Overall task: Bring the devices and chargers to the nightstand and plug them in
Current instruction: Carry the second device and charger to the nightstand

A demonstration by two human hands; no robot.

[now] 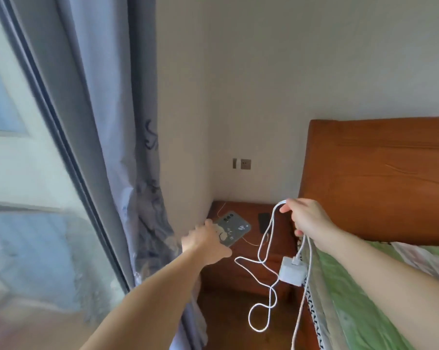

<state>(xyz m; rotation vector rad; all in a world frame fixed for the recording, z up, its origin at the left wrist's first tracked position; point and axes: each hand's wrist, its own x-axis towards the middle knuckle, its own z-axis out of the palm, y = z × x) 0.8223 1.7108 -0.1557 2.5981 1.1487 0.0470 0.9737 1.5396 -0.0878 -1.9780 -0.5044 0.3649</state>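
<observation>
Fingers of the left hand (205, 242) are curled onto the grey phone (235, 229), which is being set on the nightstand (241, 271). The white cable (266, 238) is pinched by the right hand (306, 218), with the charger block (290, 271) dangling just off the nightstand's front edge. The phone is best laid flat first; the wall socket (245, 164) sits above the nightstand.

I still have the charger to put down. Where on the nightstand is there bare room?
Bare wood shows along the nightstand front edge, below the grey phone and thin cable. The back is crowded: grey phone left, black phone right, only a narrow strip between.
</observation>
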